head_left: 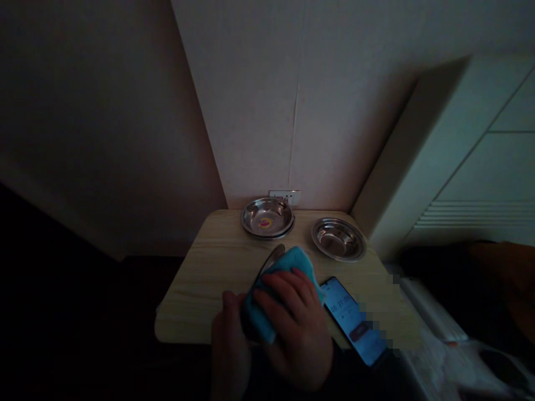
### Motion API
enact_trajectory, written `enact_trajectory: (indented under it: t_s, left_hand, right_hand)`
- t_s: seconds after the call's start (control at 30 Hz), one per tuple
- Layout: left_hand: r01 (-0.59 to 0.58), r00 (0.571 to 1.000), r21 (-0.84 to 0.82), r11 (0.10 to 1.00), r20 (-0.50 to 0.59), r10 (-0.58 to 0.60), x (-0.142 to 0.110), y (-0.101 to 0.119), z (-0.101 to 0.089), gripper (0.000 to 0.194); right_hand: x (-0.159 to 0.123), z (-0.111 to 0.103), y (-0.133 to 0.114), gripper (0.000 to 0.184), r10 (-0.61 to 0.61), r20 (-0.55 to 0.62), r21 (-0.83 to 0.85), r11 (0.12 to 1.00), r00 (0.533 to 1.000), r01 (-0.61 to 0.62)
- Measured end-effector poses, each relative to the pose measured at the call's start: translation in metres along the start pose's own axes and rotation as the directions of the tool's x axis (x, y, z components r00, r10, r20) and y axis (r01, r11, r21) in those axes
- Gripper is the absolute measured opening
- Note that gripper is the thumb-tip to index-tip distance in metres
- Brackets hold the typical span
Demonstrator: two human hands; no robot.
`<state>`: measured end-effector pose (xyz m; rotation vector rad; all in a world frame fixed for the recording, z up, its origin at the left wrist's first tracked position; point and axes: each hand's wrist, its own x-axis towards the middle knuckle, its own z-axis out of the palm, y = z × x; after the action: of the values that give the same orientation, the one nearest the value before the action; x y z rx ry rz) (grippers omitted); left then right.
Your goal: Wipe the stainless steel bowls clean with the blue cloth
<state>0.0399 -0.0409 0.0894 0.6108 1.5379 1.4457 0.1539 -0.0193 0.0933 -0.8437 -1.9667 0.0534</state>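
My left hand (230, 337) is closed on the near left edge of a shiny metal dish (272, 257), held tilted above the front of the small table. Most of this dish is hidden; only part of its rim shows, so its exact shape is hard to make out. A turquoise cloth (298, 260) covers much of it. My right hand (295, 320) grips the cloth and presses it against the dish, fingers bent over the fabric. Behind, a stack of stainless steel bowls (276, 211) stands at the back left, the top one with a round sticker inside.
More stacked steel bowls (338, 240) sit at the back right of the wooden table (194, 284). A phone (353, 320) with a lit timer screen lies right of my hands. Behind the table is a wall with a power socket (285, 195); a white panelled cabinet (480, 167) stands at right.
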Motion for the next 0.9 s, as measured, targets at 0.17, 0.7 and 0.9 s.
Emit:
enact_trajectory:
  t_s: [0.17,0.7,0.9]
  left_hand:
    - [-0.148,0.989,0.249,0.957,0.009,0.151,-0.008,0.006,0.001,0.058]
    - [-0.096,0.981,0.280,0.955,-0.134,0.138,-0.005,0.011,-0.008,0.049]
    - [0.057,0.954,0.233,0.971,-0.298,0.015,-0.001,0.019,-0.002,0.041]
  right_hand:
    - [0.025,-0.003,0.049,0.026,0.350,0.145,0.242,0.894,0.925,-0.377]
    - [0.016,0.007,0.072,0.034,0.711,0.252,0.512,0.477,0.656,-0.714]
    - [-0.008,0.022,0.070,0.044,0.797,0.197,0.524,0.406,0.570,-0.749]
